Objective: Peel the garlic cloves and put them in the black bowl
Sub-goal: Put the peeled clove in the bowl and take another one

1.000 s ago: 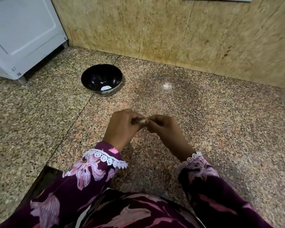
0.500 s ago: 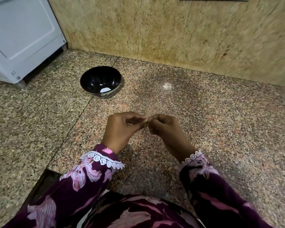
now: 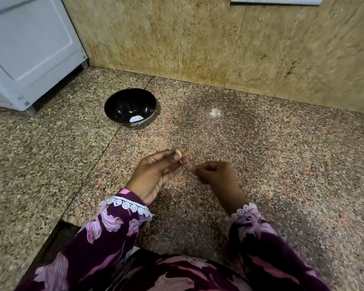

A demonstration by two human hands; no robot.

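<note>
— Where is the garlic clove [image 3: 178,152]?
— Pinched at the tips of my left hand [image 3: 156,175], thumb against curled fingers [image 3: 182,159], above the worktop [image 3: 261,154].
— And your right hand [image 3: 215,175]?
— Curled just beside those fingers; whether it holds peel, I cannot tell. The black bowl [image 3: 130,111] sits beyond, well apart.

light: soft, even | glare: spot on counter [image 3: 214,112] | edges: blurred, wide-angle bowed
</note>
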